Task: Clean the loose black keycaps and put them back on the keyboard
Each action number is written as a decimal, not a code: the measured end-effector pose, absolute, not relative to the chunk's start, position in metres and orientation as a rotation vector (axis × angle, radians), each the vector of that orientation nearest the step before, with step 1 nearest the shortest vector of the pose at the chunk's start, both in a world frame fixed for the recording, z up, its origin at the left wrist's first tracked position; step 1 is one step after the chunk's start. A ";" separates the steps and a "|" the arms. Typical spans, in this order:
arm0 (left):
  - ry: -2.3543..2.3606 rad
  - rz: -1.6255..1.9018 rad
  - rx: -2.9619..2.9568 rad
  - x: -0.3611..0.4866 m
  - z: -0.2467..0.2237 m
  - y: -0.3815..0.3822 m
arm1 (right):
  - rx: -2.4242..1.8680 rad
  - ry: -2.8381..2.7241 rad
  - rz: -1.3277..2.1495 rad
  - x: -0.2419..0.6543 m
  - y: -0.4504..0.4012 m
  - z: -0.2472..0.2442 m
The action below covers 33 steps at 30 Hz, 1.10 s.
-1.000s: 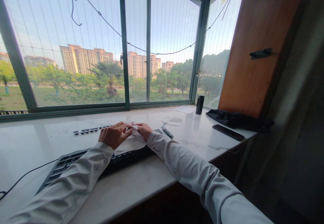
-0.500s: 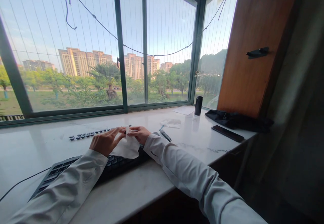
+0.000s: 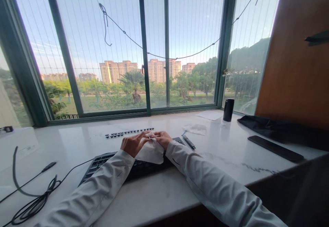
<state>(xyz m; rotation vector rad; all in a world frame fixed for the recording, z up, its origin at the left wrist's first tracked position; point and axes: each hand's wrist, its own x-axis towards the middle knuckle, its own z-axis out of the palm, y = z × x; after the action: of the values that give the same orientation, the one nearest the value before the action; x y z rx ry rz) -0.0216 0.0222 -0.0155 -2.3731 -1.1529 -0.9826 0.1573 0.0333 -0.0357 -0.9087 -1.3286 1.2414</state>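
A white tissue hangs from my fingers over the black keyboard. My left hand pinches the tissue at its upper edge. From the other side, my right hand grips the same bunched part, fingertips meeting those of the left. Any small piece inside the fold is hidden. Just beyond the hands, loose black keycaps lie in rows on the white marble-patterned counter. The tissue and my forearms cover much of the keyboard.
Right of my hands lie a dark pen-like tool and a crumpled white sheet. Farther right are a black cylinder, a phone-like dark slab and black cloth. A coiled cable lies at left.
The view has turned left, bringing the coiled cable into sight. A small dark piece showed between my fingertips before; now the tissue and fingers cover that spot.
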 end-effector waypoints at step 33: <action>-1.037 -1.110 -2.465 -0.020 -0.017 0.021 | -0.945 -1.311 1.132 0.157 0.028 -0.037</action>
<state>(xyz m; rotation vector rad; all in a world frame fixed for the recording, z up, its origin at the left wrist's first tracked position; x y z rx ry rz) -0.0200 0.0213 -0.0170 -2.4654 -1.0375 -1.1105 0.1572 0.0283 -0.0369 -0.9448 -1.3106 1.1319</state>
